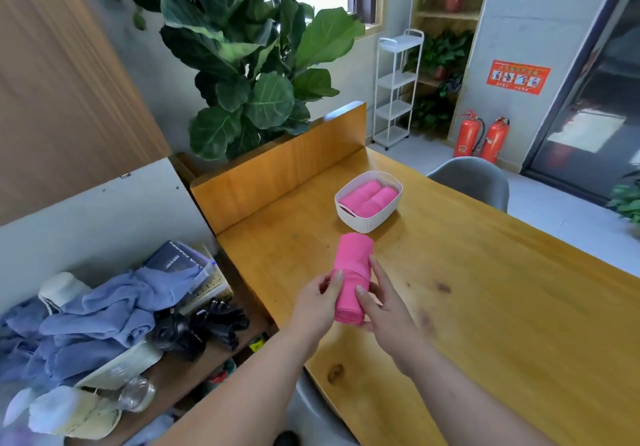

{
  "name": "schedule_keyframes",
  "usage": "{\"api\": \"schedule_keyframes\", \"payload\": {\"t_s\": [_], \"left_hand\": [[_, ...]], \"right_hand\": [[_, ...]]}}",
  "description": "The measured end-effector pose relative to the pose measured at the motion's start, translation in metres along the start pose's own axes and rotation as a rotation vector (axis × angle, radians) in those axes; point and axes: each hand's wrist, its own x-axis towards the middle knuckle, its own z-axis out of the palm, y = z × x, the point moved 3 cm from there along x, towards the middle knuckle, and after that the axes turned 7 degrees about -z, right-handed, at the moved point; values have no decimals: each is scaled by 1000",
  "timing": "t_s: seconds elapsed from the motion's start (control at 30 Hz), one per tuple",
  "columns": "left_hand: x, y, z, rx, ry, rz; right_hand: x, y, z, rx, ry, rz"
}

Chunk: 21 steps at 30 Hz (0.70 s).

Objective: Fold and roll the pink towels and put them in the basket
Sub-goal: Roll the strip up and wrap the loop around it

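One rolled towel (355, 258), in left grip (313, 303), right grip (388, 314)

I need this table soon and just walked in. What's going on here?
A person is holding a rolled pink towel with both hands, the left hand and right hand gripping its near end from either side, over the wooden table. Farther along the table, a white basket already holds two rolled pink towels side by side. The one in hand is not yet in the basket.
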Motion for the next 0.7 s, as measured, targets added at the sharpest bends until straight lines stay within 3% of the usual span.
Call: {"api": "schedule_keyframes", "payload": {"t_s": [0.27,0.47,0.7], "left_hand": [[122,17,-6,126,-113,86],[210,43,-20,304,-374,194],[275,79,-17,455,-549,228]], "right_hand": [[85,12,5,-95,246,52],[141,-5,9,-225,233,135],[194,-13,2,-310,322,172]]}}
